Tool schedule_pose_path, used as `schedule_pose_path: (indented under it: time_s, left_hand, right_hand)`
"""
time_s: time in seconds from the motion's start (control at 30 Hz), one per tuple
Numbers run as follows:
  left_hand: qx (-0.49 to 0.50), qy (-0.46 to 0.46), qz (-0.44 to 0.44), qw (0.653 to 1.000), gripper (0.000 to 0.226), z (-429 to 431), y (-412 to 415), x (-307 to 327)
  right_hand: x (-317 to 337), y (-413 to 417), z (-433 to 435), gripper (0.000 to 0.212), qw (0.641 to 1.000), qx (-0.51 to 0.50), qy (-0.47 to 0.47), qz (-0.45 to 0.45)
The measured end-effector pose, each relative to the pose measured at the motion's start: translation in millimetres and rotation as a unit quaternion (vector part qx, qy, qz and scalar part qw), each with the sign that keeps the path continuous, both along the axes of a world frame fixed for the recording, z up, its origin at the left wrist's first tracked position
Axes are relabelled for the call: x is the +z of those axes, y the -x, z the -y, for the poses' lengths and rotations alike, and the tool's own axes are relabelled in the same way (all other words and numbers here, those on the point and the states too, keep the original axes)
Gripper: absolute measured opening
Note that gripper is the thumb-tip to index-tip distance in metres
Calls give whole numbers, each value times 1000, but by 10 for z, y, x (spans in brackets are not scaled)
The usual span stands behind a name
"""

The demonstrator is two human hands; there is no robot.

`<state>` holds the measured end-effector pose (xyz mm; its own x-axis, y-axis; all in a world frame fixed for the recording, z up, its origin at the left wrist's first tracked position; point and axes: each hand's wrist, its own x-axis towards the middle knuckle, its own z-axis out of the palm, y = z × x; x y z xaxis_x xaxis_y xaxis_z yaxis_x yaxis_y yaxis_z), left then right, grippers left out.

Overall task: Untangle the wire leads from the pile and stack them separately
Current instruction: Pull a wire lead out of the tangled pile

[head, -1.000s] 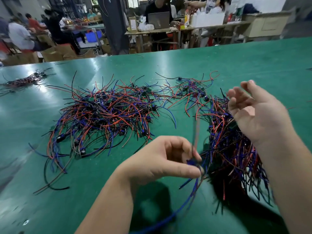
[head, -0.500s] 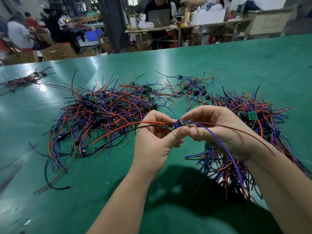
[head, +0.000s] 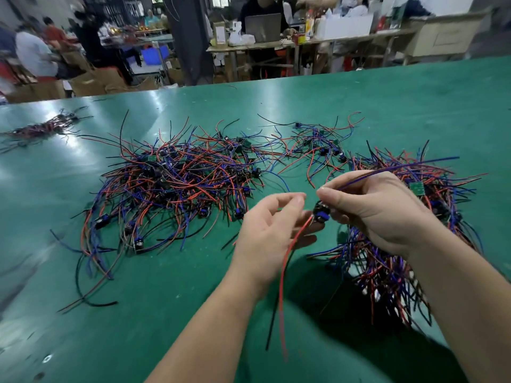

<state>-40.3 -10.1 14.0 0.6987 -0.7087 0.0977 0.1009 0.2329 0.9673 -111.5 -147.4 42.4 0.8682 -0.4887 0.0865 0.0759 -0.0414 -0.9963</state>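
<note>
While right hand [head: 381, 214] pinched: one lead [head: 320, 212] by its blue wire.
Left hand [head: 271, 233]: hold on red wire [head: 284, 272] unclear.
Risk: dangling tails could snag right pile [head: 387, 272], dragging others along.

A glossy green tabletop [head: 401, 111] fills the foreground, with pale glare of light on its left half. Beyond its far edge stand a dark pillar [head: 185, 37], wooden desks [head: 276, 47] bearing a laptop [head: 262, 26] and white boxes [head: 345, 24], and cardboard cartons [head: 105, 81] on the floor near blurred people [head: 36, 53].

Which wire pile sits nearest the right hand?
The right pile, directly beneath the right hand; the big middle pile and the small far-left bundle lie farther off.
</note>
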Motion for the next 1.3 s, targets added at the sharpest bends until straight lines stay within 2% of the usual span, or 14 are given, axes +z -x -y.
schedule_pose_path:
  time_s: [0.07, 0.2, 0.37, 0.53, 0.63, 0.7, 0.77, 0.83, 0.9, 1.03, 1.1, 1.17, 1.23, 1.3]
  left_hand:
    - [-39, -10, -34, 999, 22, -9, -2, 8]
    - [-82, -39, -42, 995, 15, -41, 3, 19]
    - [-200, -104, -38, 974, 10, -94, -1, -11]
    - [-201, -177, 20, 963, 8, -98, -13, -62]
    - [-78, -134, -53, 986, 7, 18, -22, -95]
    - [5, -80, -107, 991, 9, 49, -67, -71]
    - [54, -20, -139, 989, 11, 36, -125, -38]
    - [59, -1, -106, 993, 19, 13, -151, -32]
    - [27, -24, -39, 999, 26, 5, -126, -46]
    - [-27, -64, 68, 995, 26, -7, -93, -99]
    - [45, -154, 208, 965, 33, -27, -149, -148]
    - [158, -277, 363, 875, 30, -81, -265, -208]
    - [210, -407, 402, 793, 24, -164, -389, -229]
    - [207, -513, 388, 737, 37, -217, -478, -269]
  right_hand:
    - [-17, 7, -32, 12, 999, 15, 36, -13]
    - [28, 12, -42, 26, 998, -35, 46, -17]
    - [172, 69, 155, 21, 974, -183, -102, 86]
    - [185, 107, 379, 14, 900, -318, -208, 215]
    - [147, 70, 352, 16, 903, -372, -128, 175]
    - [121, 57, 233, 21, 903, -392, 6, 177]
    - [117, 48, 96, 20, 919, -325, 134, 179]
    - [119, 33, -28, 12, 965, -149, 182, 112]
    - [80, 30, -112, 10, 974, 2, 224, 16]
    - [51, 26, -97, 10, 956, -59, 286, 15]
    - [113, 47, 4, 14, 964, -124, 231, 37]
    - [203, 109, 169, 14, 967, -188, 164, 57]
    - [258, 209, 359, 14, 954, -259, 144, 50]
    - [240, 293, 548, 17, 927, -323, 190, -12]
